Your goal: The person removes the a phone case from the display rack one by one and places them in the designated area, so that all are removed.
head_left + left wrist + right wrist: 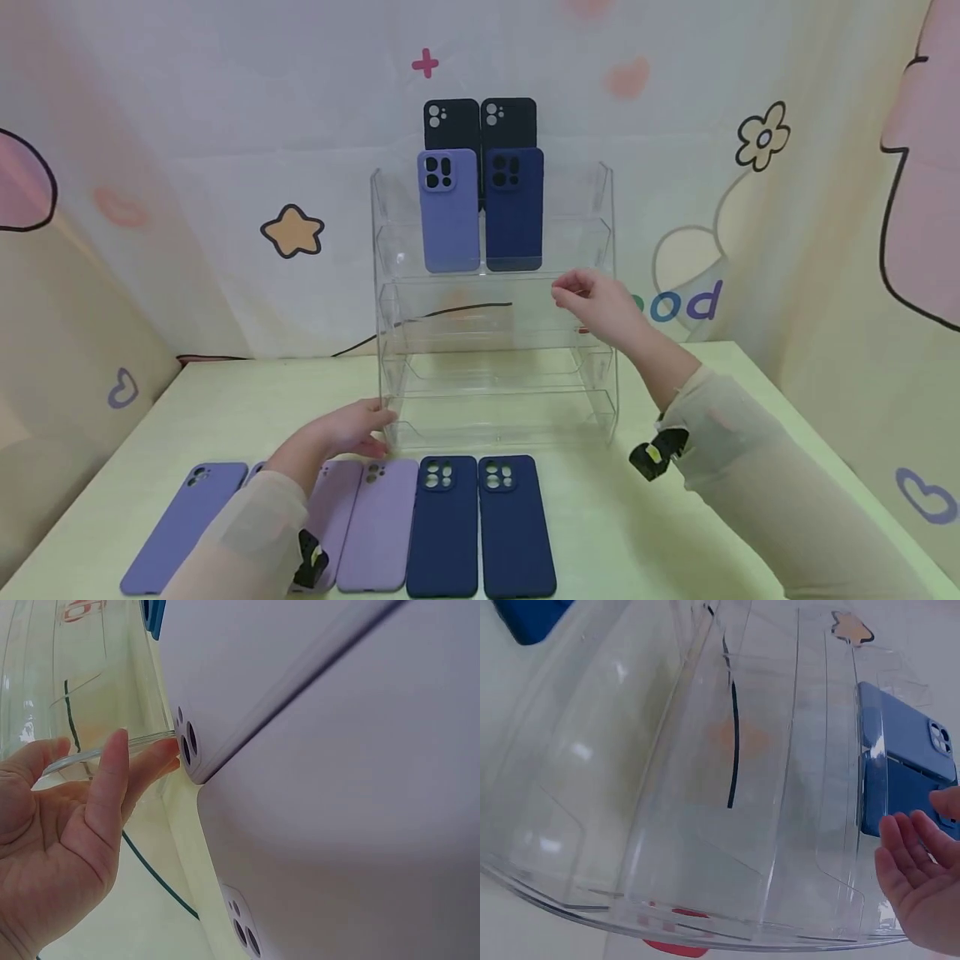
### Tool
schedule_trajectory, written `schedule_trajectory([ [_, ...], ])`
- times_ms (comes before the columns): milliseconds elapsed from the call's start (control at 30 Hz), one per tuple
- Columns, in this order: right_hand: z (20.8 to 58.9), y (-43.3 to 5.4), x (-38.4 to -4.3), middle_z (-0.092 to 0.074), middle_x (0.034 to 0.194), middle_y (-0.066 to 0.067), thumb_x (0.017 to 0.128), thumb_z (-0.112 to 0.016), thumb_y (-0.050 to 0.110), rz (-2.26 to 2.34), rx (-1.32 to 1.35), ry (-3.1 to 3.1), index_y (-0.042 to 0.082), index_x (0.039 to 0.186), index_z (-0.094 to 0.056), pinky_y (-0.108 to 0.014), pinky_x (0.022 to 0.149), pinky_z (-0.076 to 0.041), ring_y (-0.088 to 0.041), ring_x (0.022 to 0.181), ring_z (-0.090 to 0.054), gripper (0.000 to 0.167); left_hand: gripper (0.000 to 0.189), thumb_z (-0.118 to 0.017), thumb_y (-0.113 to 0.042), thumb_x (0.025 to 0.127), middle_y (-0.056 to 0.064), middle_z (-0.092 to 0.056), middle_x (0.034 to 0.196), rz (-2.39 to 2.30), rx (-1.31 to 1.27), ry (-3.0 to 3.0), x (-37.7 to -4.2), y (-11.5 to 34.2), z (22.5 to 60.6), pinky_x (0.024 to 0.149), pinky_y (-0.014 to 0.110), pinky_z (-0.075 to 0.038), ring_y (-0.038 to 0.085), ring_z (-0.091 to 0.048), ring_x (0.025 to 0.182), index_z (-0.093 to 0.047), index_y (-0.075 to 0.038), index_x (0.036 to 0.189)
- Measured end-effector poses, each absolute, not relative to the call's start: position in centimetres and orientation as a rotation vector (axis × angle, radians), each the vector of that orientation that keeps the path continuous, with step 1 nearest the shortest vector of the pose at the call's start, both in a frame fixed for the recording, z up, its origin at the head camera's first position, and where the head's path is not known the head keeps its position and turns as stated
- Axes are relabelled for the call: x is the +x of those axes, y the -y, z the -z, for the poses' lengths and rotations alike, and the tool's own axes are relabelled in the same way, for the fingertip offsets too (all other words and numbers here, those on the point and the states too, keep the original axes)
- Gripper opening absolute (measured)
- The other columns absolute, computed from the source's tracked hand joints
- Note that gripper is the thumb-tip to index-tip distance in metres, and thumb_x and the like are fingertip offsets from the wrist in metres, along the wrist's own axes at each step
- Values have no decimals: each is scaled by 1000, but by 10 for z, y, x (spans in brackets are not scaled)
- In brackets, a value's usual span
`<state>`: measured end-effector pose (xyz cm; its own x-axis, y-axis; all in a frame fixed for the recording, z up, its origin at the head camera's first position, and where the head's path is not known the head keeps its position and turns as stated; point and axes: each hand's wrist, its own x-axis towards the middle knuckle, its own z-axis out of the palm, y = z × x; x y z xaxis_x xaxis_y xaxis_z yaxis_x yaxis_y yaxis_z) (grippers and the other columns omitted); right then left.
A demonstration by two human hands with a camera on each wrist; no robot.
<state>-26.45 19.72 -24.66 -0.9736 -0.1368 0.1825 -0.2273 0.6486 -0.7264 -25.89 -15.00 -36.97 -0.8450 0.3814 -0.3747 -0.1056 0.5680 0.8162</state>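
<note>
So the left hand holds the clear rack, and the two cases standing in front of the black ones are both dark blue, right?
They aren't both dark blue: the head view shows one dark blue case beside a light purple case. The left hand does hold the clear rack.

Navy and Lilac Against Pastels

Showing black, periwinkle and navy on upper cases (451, 225); periwinkle, lilac and navy on lower cases (442, 537). Clear at the rack (495, 432), pale yellow across the table (596, 504), cream at the sleeves (780, 487); patterned with black-outlined flower (763, 138) and orange star (292, 232) on the whitish backdrop (225, 92).
</note>
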Motion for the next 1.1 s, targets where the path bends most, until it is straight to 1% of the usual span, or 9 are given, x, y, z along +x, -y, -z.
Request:
schedule_trajectory([
  [167,229,-188,-287,-54,123,-13,97,-49,24,-1206,263,2660,3,125,-51,-42,93,-42,-27,116,-50,35,56,-36,-19,101,34,-32,138,-1243,226,-2267,-258,151,368,79,35,-51,21,-60,85,-14,10,144],
  [400,211,-173,-315,-47,132,-14,97,-51,21,-1216,232,2598,4,138,-38,-41,95,-42,-27,121,-48,47,56,-37,-21,101,33,-35,136,-1261,211,-2260,-256,153,366,81,37,-51,24,-61,90,-16,10,143],
  [533,210,-167,-325,-43,136,-16,97,-50,20,-1221,191,2615,5,143,-29,-41,98,-41,-28,123,-46,53,58,-38,-22,101,30,-37,134,-1267,191,-2257,-256,152,366,81,37,-51,23,-61,87,-14,10,144],
  [633,213,-165,-331,-43,135,-17,97,-50,20,-1251,162,2612,5,144,-26,-40,98,-40,-28,123,-46,55,58,-38,-22,101,30,-37,134,-1273,181,-2256,-255,151,367,81,37,-51,22,-61,87,-14,10,144],
  [733,217,-163,-336,-47,129,-15,97,-50,18,-1287,136,2566,6,143,-30,-39,95,-42,-27,119,-49,51,58,-38,-23,101,30,-37,135,-1282,174,-2257,-254,151,370,81,37,-51,23,-61,89,-15,9,144],
  [833,220,-163,-338,-52,120,-16,97,-50,15,-1273,160,2494,3,135,-41,-39,92,-43,-29,111,-53,41,56,-38,-22,101,29,-38,134,-1289,179,-2249,-253,151,371,81,37,-51,24,-61,90,-18,8,144],
  [933,221,-164,-339,-54,116,-16,96,-51,13,-1256,232,2427,0,126,-49,-38,90,-45,-29,106,-56,32,53,-37,-22,102,26,-40,133,-1296,179,-2246,-255,151,372,82,37,-50,23,-61,87,-21,7,143],
  [1000,218,-165,-338,-55,116,-16,96,-51,12,-1278,280,2382,-1,123,-51,-36,89,-46,-28,105,-57,30,53,-36,-22,102,26,-40,134,-1294,182,-2248,-257,152,372,83,38,-50,22,-61,85,-21,6,144],
  [1100,215,-166,-336,-53,115,-14,97,-50,11,-1338,323,2315,0,125,-51,-33,88,-47,-25,106,-57,30,52,-36,-22,102,25,-40,134,-1293,189,-2250,-259,153,371,83,38,-50,22,-61,84,-21,5,144],
])
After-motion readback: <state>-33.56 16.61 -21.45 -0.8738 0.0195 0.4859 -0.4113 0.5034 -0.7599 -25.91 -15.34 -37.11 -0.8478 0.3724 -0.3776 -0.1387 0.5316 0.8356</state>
